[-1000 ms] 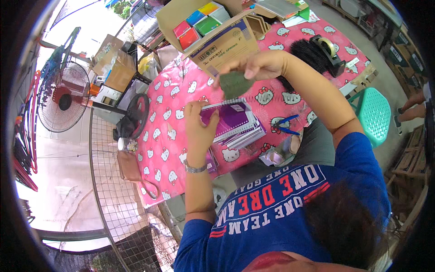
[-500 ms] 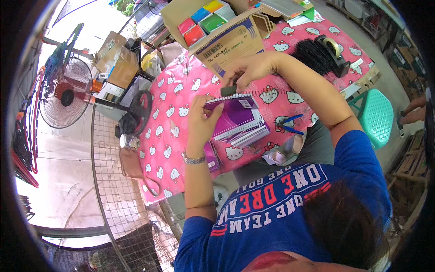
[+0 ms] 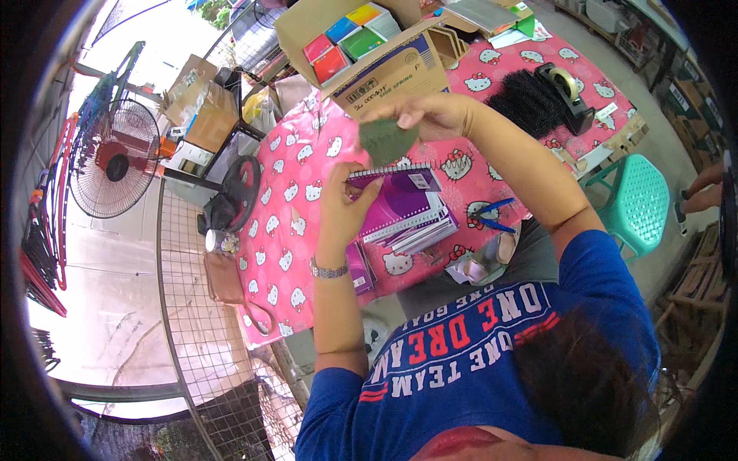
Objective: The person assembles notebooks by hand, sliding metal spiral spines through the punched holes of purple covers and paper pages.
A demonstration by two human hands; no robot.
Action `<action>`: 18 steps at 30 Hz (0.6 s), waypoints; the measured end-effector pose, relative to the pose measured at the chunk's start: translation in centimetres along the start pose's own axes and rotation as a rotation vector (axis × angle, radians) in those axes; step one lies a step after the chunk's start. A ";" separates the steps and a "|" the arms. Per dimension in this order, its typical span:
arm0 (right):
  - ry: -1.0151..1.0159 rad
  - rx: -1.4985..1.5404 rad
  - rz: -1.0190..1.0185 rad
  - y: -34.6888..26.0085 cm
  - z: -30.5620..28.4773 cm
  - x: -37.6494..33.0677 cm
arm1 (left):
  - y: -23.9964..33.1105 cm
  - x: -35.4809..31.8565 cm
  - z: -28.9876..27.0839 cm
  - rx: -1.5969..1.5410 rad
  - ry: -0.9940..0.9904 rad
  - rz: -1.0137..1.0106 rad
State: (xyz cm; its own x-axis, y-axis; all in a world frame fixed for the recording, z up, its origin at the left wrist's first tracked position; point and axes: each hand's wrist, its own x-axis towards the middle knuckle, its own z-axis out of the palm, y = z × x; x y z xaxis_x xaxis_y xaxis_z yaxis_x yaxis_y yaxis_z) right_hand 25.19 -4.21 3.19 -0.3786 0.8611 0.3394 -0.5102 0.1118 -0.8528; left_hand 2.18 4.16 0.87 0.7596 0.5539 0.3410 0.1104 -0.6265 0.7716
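Toward the tabletop's [image 3: 304,250] near edge is a purple notebook [image 3: 393,196], its left corner pinched by the left hand [image 3: 344,203], thumb on the cover, fingers curled. The right hand [image 3: 434,115] grips a green pad [image 3: 388,144] between thumb and bent fingers, at the wire-bound edge; contact there I cannot tell. Blue-handled pliers [image 3: 492,215] lie to the right, by that near edge.

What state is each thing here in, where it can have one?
Left hand: thumb over the notebook cover
Right hand: holding the green pad
Green pad: held up
Purple notebook: cover closed
Pliers: unheld, handles spread
Cardboard box: open, filled with colourful packs
Green stool: upright, unoccupied
Fan: upright; cannot tell whether spinning
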 end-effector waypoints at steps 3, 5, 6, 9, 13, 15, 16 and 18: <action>0.084 -0.684 0.388 1.4 -3.0 0.4 | 1.1 0.0 -0.6 0.070 -0.063 -0.155; 0.289 -0.785 0.348 4.9 -8.0 -1.9 | 0.9 0.3 -0.2 -0.002 -0.049 -0.156; 0.480 -0.877 0.366 6.2 -10.0 -3.4 | 0.9 0.5 0.0 -0.072 -0.030 -0.164; 0.709 -1.397 0.683 13.3 -11.0 -8.6 | 1.4 -0.3 0.7 -0.374 0.179 -0.135; 0.777 -1.863 0.308 20.9 -6.8 -13.8 | 0.7 -2.8 -0.3 -0.292 0.285 -0.209; 0.811 -1.840 0.276 21.3 -3.2 -15.5 | -0.1 -3.0 -0.3 -0.160 0.229 -0.295; 0.842 -1.795 0.316 21.4 -1.5 -16.9 | 1.1 -2.5 0.2 -0.090 0.236 -0.330; 0.872 -1.755 0.353 22.1 0.3 -19.4 | 1.4 -2.1 1.7 -0.157 0.296 -0.184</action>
State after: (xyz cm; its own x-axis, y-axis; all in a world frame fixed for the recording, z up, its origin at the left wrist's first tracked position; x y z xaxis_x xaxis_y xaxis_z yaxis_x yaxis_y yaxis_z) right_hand 21.07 -18.57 -22.11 0.4138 0.8554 0.3117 0.8743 -0.2780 -0.3979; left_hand 1.83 1.23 0.36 0.5157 0.7981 0.3118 0.1108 -0.4229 0.8994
